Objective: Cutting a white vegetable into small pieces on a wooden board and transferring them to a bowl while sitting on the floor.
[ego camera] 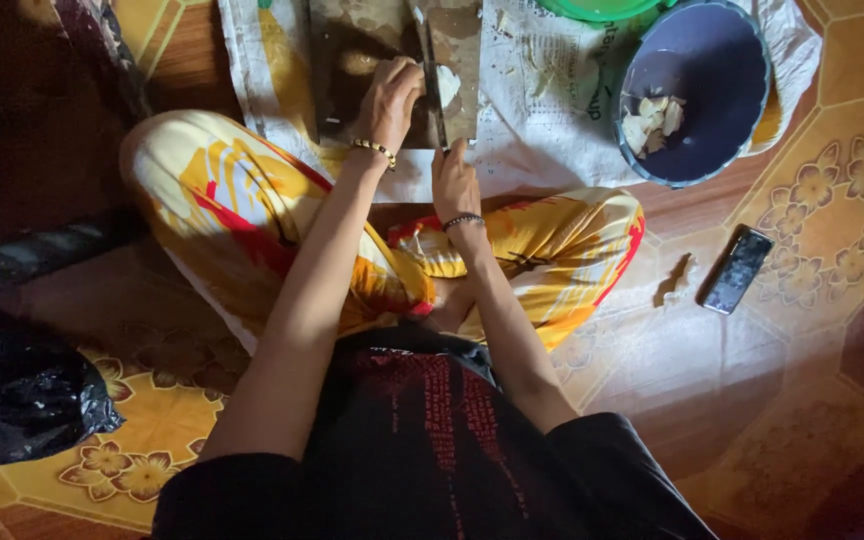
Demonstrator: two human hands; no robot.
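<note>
Partly cropped, the cutting board (352, 70) bears both hands: left (389, 100) pressing food, right (454, 180) gripping a knife (434, 80).

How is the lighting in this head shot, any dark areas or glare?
Head view: light falls from the top, showing the cutting board and blue bowl clearly; the left edge and black bag sink into shadow; the phone reflects slightly; hands look sharp.

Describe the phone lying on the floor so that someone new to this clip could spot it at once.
Start at the blue bowl holding pale cut pieces, at the upper right. Just below it, on the patterned floor to the right of the person's right knee, lies the phone. It is a flat, dark, glossy rectangle lying askew, unlike the small pale scrap just to its left.
</note>
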